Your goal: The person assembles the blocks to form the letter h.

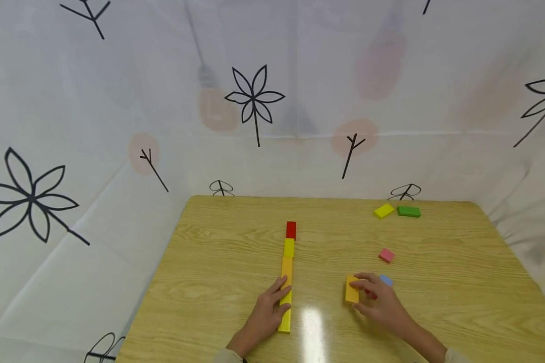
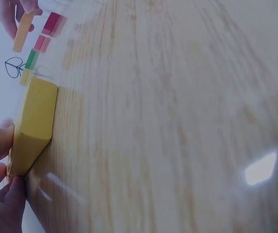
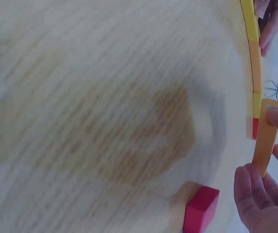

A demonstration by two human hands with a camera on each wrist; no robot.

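A straight row of blocks runs away from me: a red block (image 1: 291, 230), a small yellow block (image 1: 289, 247), an orange block (image 1: 287, 265) and a long yellow block (image 1: 284, 324) at the near end. From the left, my left hand (image 1: 265, 313) rests across the row, its fingers touching the orange and long yellow blocks. My right hand (image 1: 383, 305) pinches a second orange block (image 1: 351, 290) between thumb and fingers, to the right of the row. In the right wrist view this orange block (image 3: 265, 141) appears above the table.
By the right hand lie a red block (image 3: 200, 208) and a blue block (image 1: 386, 281), both partly covered in the head view. A pink block (image 1: 386, 255) lies farther back, with a loose yellow block (image 1: 383, 210) and a green block (image 1: 409, 212) near the back edge of the wooden table (image 1: 209, 302).
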